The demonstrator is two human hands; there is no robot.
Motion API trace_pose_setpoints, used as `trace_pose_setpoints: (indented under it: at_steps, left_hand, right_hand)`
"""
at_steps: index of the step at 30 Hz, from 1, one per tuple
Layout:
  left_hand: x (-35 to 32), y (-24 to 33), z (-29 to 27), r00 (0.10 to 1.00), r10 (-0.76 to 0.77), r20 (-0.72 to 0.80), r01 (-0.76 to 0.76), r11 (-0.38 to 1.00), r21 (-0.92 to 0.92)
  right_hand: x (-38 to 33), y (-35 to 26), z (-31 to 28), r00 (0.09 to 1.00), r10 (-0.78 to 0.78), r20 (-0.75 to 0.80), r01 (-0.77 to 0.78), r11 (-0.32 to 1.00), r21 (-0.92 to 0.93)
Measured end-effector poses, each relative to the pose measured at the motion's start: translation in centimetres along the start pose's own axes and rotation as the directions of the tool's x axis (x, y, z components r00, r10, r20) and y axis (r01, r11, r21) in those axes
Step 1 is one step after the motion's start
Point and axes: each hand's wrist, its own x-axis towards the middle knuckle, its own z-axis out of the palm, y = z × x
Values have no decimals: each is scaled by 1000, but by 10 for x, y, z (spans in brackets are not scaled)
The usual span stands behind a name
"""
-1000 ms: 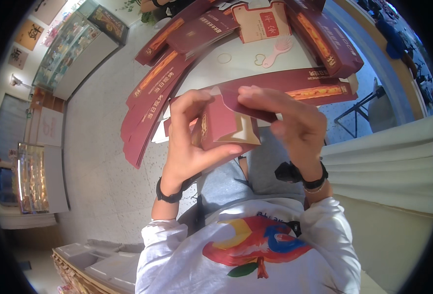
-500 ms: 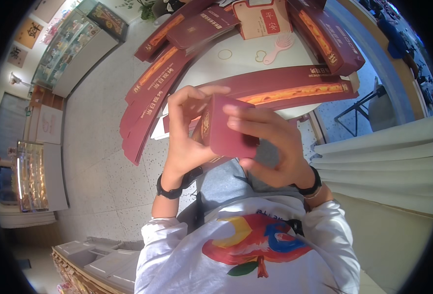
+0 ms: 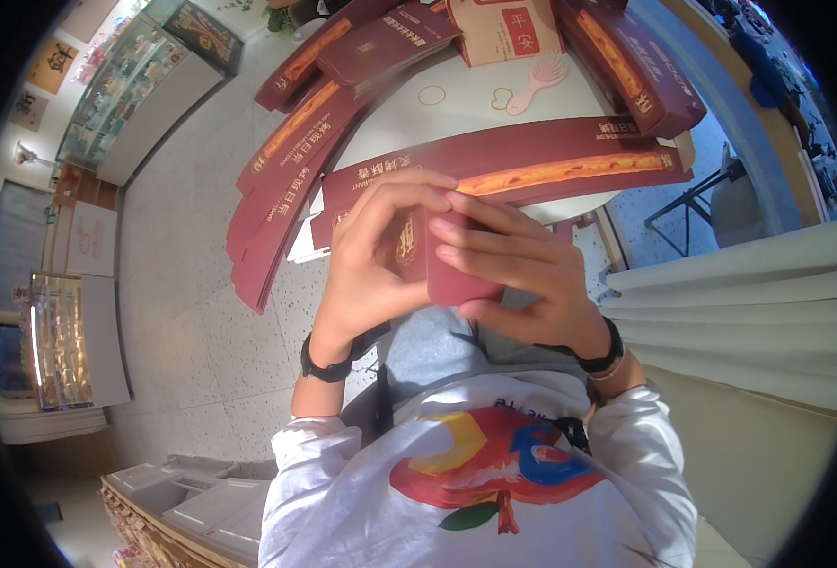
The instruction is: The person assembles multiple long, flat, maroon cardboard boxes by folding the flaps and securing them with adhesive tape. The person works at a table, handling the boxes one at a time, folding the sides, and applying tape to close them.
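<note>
Between my hands is a dark red cardboard box (image 3: 457,278), its end facing up toward me and the rest of its length hidden. My left hand (image 3: 373,248) grips its left side, thumb along the near edge and fingers curled over the far side. My right hand (image 3: 530,265) holds it from the right, fingers lying across the end and thumb at the near lower corner. Just beyond my hands, a long dark red carton (image 3: 570,168) with an orange food picture lies across the white table (image 3: 404,118).
Flat dark red cartons (image 3: 276,213) are stacked along the table's left side, with a dark red paper bag (image 3: 390,43) farther back. Another long box (image 3: 626,71) lies at the right. A pink hairbrush (image 3: 537,83), thin rings (image 3: 431,95) and a tan package (image 3: 503,38) lie behind.
My right hand's fingers have closed in over the box end, and both hands' fingertips have come together at its far edge. The box end has turned slightly and shifted right.
</note>
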Motion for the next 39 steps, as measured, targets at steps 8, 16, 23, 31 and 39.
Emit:
trace_pose_setpoints:
  at_steps: [8,16,23,31,39]
  left_hand:
    - [-1,-3,3,1000,-7,-4,7,999,54]
    - [-2,-4,2,997,-1,73,-14,977,214]
    - [-8,-16,4,989,-35,141,-7,959,285]
    - [-13,-26,0,959,-209,191,162,958,237]
    - [-10,-27,2,974,-187,126,163,970,181]
  right_hand:
    - [-3,-4,1,1000,8,20,-6,997,-83]
    - [-11,5,8,995,98,1,-98,995,-21]
    - [-27,22,17,981,194,-29,-186,969,165]
    - [-18,24,4,960,269,79,-279,941,191]
    - [-11,22,-3,950,292,109,-310,920,239]
